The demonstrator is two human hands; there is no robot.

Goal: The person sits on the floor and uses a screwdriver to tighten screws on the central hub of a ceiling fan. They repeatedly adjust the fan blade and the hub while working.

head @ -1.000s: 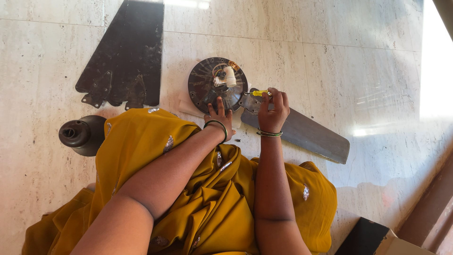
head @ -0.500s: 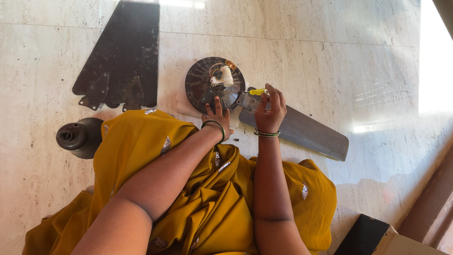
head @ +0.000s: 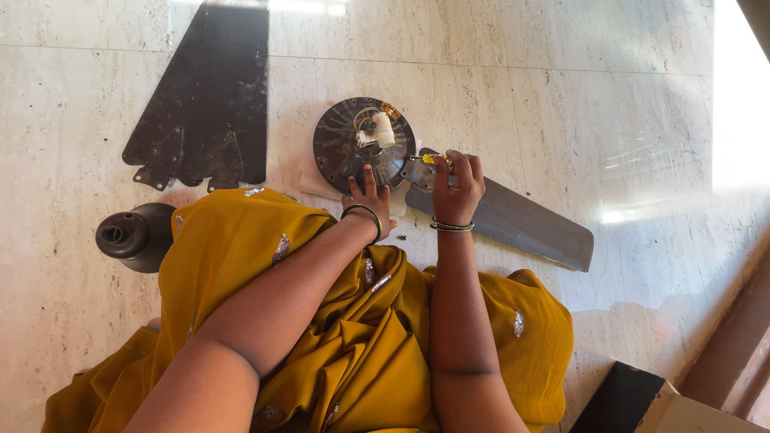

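A round dark fan motor housing lies on the marble floor, with a white part and wires on top. One dark fan blade is still fixed to it and runs out to the right. My left hand rests with its fingers on the near rim of the housing. My right hand grips a yellow-handled screwdriver whose tip points at the blade's bracket by the housing. Both wrists wear bangles.
Two loose dark fan blades lie stacked at the upper left. A dark bell-shaped fan cover stands at the left beside my knee. My yellow garment covers my lap. A cardboard box corner shows at the bottom right.
The view has shifted slightly. My right hand with the screwdriver has stayed at the blade bracket, and my left hand stays on the housing rim.
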